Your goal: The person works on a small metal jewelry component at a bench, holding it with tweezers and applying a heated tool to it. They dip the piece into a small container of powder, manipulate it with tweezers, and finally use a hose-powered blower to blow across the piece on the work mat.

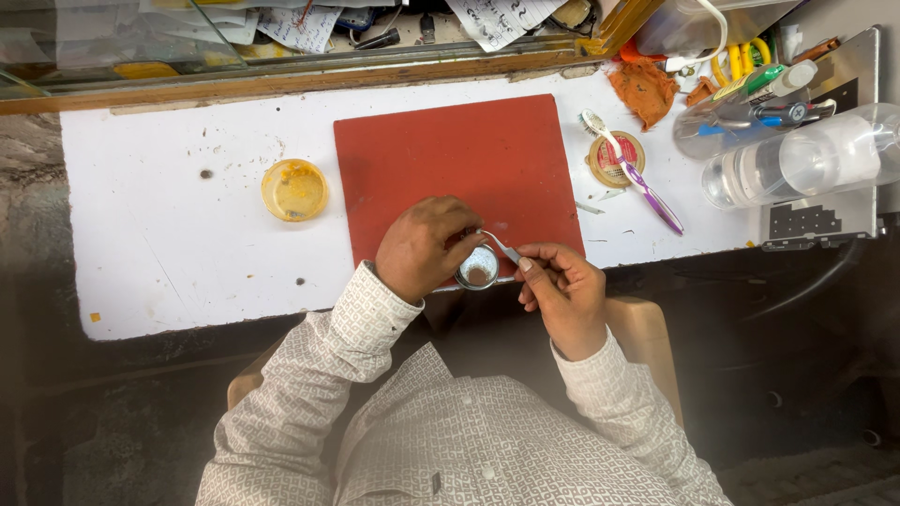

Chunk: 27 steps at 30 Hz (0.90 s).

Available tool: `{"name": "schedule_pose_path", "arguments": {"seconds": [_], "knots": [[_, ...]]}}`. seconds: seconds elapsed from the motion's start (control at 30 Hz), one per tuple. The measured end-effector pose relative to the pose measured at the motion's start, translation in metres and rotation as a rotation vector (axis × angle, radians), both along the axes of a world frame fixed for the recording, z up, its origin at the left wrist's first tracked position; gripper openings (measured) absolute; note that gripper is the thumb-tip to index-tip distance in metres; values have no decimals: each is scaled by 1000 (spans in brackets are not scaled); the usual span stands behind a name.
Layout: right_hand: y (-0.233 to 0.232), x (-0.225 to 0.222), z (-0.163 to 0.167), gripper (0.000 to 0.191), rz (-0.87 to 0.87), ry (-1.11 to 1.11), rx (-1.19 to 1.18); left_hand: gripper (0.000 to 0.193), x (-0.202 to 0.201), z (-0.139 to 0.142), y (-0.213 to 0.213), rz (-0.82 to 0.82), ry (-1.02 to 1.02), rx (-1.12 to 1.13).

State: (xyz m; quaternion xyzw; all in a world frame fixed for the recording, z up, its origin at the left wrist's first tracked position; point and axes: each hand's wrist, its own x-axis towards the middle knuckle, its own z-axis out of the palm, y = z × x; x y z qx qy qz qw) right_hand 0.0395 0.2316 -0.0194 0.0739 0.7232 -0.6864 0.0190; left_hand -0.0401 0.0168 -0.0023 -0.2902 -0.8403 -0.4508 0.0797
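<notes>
White worktop (169, 234), red mat (459, 169) centre frame. At its lower edge our left hand (424, 247) grips a small round metal case (478, 269); right hand (562, 290) pinches tweezers (502, 246) over it. Case looks light, stiff, slippery, so we'd hold it by the rim.

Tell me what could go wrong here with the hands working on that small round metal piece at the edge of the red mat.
1. The left hand holds the round piece right at the table's near edge; if it slips, it may drop to the lap or floor.
2. The right hand pokes tweezers into it close to the left fingertips; a slip could prick a finger or scratch the piece.
3. Any tiny part flicked out could vanish off the mat.
</notes>
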Motion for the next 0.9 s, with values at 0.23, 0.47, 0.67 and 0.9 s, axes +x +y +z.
{"name": "schedule_pose_path", "arguments": {"seconds": [0.23, 0.47, 0.67, 0.9], "knots": [[2, -3, -1, 14, -34, -12, 23, 19, 3, 2, -9, 36, -30, 46], [9, -11, 2, 15, 1, 51, 191, 12, 13, -1, -23, 159, -77, 66], [5, -10, 4, 16, 16, 72, 235, 11, 15, -3, -23, 154, -91, 39], [2, -9, 3, 15, 11, 99, 259, 11, 15, -3, -21, 163, -116, 21]]}}
